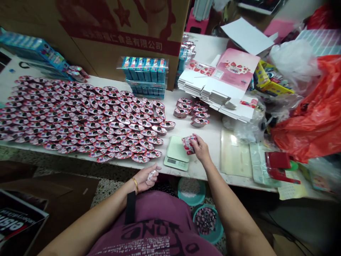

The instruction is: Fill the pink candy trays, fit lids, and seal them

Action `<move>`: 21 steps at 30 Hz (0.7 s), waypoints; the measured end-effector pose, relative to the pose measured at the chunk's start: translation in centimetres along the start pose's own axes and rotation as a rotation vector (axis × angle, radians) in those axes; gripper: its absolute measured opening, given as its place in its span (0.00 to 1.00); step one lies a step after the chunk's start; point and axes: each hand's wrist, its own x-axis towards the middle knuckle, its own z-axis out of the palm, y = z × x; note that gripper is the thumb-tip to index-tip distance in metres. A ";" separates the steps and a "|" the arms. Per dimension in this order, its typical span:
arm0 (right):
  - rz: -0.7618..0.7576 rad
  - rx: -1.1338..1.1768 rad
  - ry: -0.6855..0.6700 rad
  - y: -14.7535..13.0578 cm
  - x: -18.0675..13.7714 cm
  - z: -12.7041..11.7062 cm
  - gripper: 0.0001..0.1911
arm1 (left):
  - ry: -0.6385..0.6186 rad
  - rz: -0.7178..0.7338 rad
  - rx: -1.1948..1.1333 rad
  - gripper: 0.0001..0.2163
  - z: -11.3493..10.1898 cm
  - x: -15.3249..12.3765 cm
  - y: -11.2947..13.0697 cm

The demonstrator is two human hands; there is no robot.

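My right hand [200, 148] grips a small red and pink printed packet [188, 144] over the right side of a pale green digital scale [178, 153]. Just in front of the table edge, my left hand [146, 177] is curled around a clump of small white pieces [151, 174]. Left of the scale stand many shiny pink and red oval packs [119, 124] in close rows, each with a dark hole on top. A smaller group of the same packs [199, 122] sits behind the scale.
A tall cardboard box [106, 39] stands at the back, with blue boxes [145, 71] before it. Flat white and pink cartons [226, 81] are stacked at right, near a red plastic bag [314, 117]. Below the edge are two teal basins [204, 192], one with white pieces.
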 end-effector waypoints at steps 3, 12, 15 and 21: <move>0.242 0.347 -0.002 -0.6 -1.9 1.0 0.24 | 0.020 0.048 0.112 0.16 1.5 0.5 0.5; 0.386 0.638 0.060 -4.1 -4.4 4.7 0.23 | 0.100 0.293 0.373 0.15 6.3 3.4 1.8; 0.368 0.573 0.106 -3.8 -4.2 4.1 0.23 | 0.134 0.307 0.444 0.16 7.0 4.3 1.9; 0.334 0.543 0.119 -2.3 -3.8 2.9 0.22 | 0.165 0.221 0.551 0.16 7.7 5.8 2.5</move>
